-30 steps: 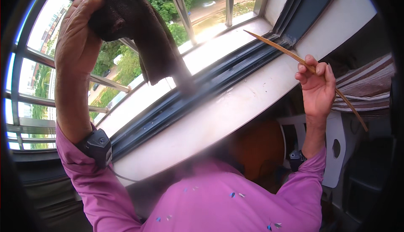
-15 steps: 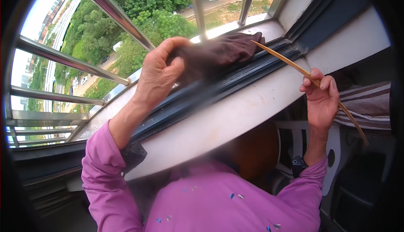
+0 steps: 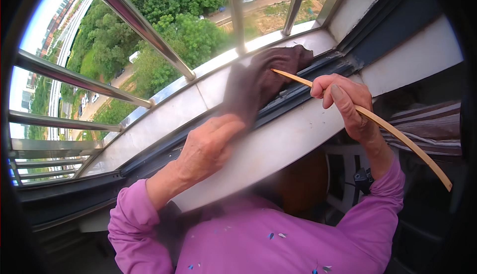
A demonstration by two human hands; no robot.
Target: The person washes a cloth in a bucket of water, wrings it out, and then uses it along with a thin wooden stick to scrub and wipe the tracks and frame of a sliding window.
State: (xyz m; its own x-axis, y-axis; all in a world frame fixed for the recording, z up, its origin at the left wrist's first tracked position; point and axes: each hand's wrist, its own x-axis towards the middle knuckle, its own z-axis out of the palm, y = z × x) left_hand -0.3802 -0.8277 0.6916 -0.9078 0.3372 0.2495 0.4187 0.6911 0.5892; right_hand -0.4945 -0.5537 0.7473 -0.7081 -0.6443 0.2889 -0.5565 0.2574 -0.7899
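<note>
While the left hand (image 3: 211,142), partly blurred, closes its fingers on the near end of one brown cloth (image 3: 259,86), the right hand (image 3: 347,104) curls firmly around one bamboo stick (image 3: 390,126). The cloth lies bunched across the dark window track (image 3: 154,163), its far end near the sill's (image 3: 268,149) right corner. The stick's pointed tip shows against the cloth; whether it touches, I cannot tell. Its blunt end bends down past the right wrist, which bears one black device (image 3: 363,179). Three round bars (image 3: 236,15) cross the top, with trees (image 3: 191,38) beyond.
</note>
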